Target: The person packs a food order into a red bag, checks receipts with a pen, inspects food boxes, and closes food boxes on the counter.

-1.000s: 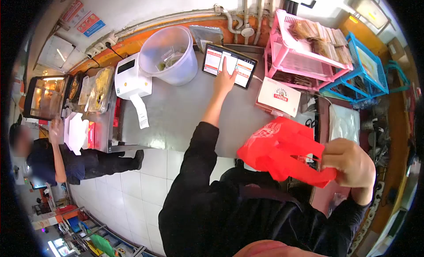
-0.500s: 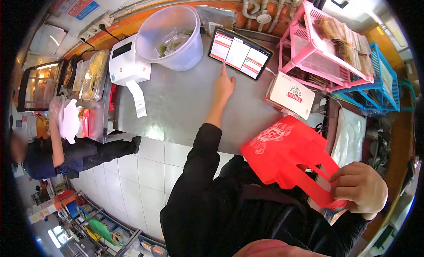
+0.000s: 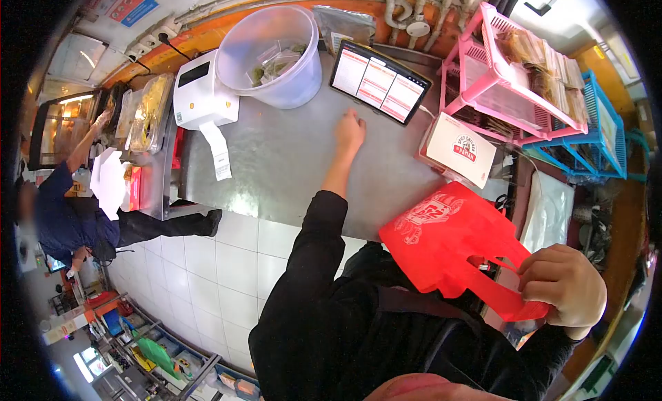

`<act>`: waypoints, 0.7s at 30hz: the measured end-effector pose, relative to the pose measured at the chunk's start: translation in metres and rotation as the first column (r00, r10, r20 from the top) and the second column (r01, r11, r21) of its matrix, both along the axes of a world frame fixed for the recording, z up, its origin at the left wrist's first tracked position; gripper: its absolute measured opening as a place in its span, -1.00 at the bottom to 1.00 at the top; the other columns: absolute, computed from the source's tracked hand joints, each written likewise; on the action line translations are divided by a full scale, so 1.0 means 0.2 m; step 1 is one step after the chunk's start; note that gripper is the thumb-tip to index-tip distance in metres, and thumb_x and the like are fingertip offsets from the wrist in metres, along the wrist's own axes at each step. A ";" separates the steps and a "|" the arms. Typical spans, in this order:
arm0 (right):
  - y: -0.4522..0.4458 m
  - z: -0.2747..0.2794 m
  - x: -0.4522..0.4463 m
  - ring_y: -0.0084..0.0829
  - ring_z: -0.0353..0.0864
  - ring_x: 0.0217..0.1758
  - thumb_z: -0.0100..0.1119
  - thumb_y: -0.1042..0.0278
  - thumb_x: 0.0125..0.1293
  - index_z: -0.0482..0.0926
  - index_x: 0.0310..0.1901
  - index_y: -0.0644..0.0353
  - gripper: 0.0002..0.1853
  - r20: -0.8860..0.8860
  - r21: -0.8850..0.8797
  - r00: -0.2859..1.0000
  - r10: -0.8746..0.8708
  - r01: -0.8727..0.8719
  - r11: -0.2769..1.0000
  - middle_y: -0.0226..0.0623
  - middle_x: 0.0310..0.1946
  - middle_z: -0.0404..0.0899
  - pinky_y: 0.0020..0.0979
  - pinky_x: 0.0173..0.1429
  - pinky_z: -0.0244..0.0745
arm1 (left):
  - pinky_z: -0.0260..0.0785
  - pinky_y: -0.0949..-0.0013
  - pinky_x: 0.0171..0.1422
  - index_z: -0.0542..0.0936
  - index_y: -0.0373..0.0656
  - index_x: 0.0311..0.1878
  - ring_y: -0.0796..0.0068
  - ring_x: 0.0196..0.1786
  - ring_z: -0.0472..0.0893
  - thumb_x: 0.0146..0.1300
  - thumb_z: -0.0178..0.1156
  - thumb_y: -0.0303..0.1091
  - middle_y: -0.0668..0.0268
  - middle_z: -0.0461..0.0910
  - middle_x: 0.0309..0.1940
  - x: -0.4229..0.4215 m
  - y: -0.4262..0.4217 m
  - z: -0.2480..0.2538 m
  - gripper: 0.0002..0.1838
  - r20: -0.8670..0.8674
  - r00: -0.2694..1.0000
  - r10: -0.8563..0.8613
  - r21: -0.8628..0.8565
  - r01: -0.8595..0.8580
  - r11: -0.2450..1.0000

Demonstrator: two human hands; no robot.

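Observation:
My left hand hovers over the metal counter, just short of the tablet. Its fingers are curled in and nothing shows in them. Red and white panels fill the tablet's screen. My right hand is closed around the handles of a red carrier bag with a white printed logo. The bag hangs tilted at the counter's front edge, its body toward the counter. Just behind it stands a white and red printed box.
A label printer with a paper strip hanging out stands left, beside a clear tub of small packets. Pink and blue racks stand right. At far left, a co-worker reaches toward a lit cabinet.
My left index finger has come off the tablet's screen and drawn back, curling in. The right hand still holds the bag. The co-worker has turned and raised an arm toward the cabinet.

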State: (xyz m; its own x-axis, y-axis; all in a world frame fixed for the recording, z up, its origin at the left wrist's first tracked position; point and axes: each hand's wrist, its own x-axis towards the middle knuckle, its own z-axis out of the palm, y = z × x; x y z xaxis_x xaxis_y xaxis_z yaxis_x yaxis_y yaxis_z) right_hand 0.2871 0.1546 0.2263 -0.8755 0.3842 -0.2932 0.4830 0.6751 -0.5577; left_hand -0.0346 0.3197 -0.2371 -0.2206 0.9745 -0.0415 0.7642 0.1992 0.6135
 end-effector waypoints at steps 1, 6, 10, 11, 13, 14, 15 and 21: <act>0.00 0.00 0.00 -0.27 0.62 -0.15 0.31 0.39 -0.39 0.49 -0.43 0.09 -0.67 0.003 -0.006 1.000 0.000 0.000 1.000 -0.42 -0.35 0.56 -0.26 -0.17 0.50 | 0.46 -0.01 -0.07 0.28 -0.19 0.25 -0.09 -0.14 0.61 0.14 0.20 -0.28 -0.05 0.59 -0.12 0.00 0.00 0.00 -0.40 -0.004 0.999 0.040 0.009 -0.040 0.999; 0.01 -0.01 0.00 -0.26 0.61 -0.17 0.34 0.39 -0.44 0.49 -0.43 0.10 -0.63 0.003 -0.018 1.000 -0.010 0.010 1.000 -0.40 -0.35 0.56 -0.24 -0.19 0.50 | 0.46 -0.02 -0.04 0.07 -0.13 0.39 -0.10 -0.09 0.60 0.14 0.22 -0.24 -0.08 0.50 0.04 -0.01 0.03 0.02 -0.21 -0.040 0.994 0.098 0.010 -0.098 0.995; 0.00 -0.02 0.01 -0.24 0.61 -0.18 0.35 0.39 -0.45 0.49 -0.42 0.10 -0.61 -0.011 -0.007 1.000 -0.003 0.003 1.000 -0.38 -0.34 0.56 -0.24 -0.20 0.49 | 0.47 -0.01 -0.06 -0.03 -0.09 0.46 -0.09 -0.11 0.60 0.15 0.21 -0.26 -0.09 0.48 0.03 0.00 0.01 0.16 -0.14 -0.044 0.998 0.035 -0.082 -0.039 0.996; 0.00 -0.03 0.01 -0.23 0.61 -0.18 0.35 0.39 -0.45 0.49 -0.42 0.10 -0.61 -0.016 -0.008 1.000 -0.002 0.002 1.000 -0.37 -0.34 0.56 -0.24 -0.20 0.49 | 0.47 -0.01 -0.08 -0.04 -0.08 0.46 -0.08 -0.12 0.60 0.15 0.20 -0.27 -0.08 0.48 0.03 0.00 0.01 0.16 -0.13 -0.064 0.998 0.017 -0.074 -0.022 0.997; 0.00 -0.03 0.02 -0.22 0.60 -0.18 0.36 0.39 -0.45 0.49 -0.41 0.10 -0.60 -0.020 -0.010 1.000 -0.002 0.002 1.000 -0.37 -0.33 0.56 -0.24 -0.20 0.48 | 0.47 -0.03 -0.09 -0.06 -0.04 0.48 -0.09 -0.14 0.61 0.14 0.20 -0.30 -0.08 0.47 0.06 0.01 0.02 0.16 -0.11 -0.104 0.994 -0.042 -0.083 0.034 0.996; 0.00 -0.03 0.02 -0.22 0.60 -0.18 0.36 0.38 -0.45 0.49 -0.40 0.10 -0.60 -0.020 -0.011 1.000 -0.002 0.002 1.000 -0.37 -0.33 0.56 -0.23 -0.20 0.48 | 0.46 -0.04 -0.09 -0.08 -0.01 0.49 -0.10 -0.15 0.61 0.14 0.19 -0.31 -0.09 0.46 0.09 0.02 0.02 0.16 -0.10 -0.125 0.989 -0.083 -0.102 0.070 0.992; 0.01 -0.03 0.02 -0.22 0.60 -0.18 0.36 0.38 -0.45 0.49 -0.40 0.10 -0.59 -0.020 -0.012 1.000 -0.002 0.002 1.000 -0.36 -0.32 0.56 -0.23 -0.20 0.47 | 0.46 -0.06 -0.09 -0.09 0.02 0.49 -0.11 -0.15 0.62 0.13 0.19 -0.32 -0.10 0.44 0.12 0.03 0.02 0.16 -0.09 -0.146 0.982 -0.122 -0.121 0.105 0.987; 0.00 -0.03 0.03 -0.23 0.59 -0.17 0.35 0.35 -0.43 0.48 -0.40 0.10 -0.60 -0.026 -0.020 1.000 -0.006 0.006 1.000 -0.36 -0.32 0.56 -0.24 -0.20 0.46 | 0.51 0.03 -0.18 -0.06 0.06 0.51 0.01 -0.19 0.61 0.15 0.07 -0.52 0.01 0.45 0.06 0.10 0.03 0.05 -0.13 -0.296 0.933 -0.203 0.039 0.225 0.974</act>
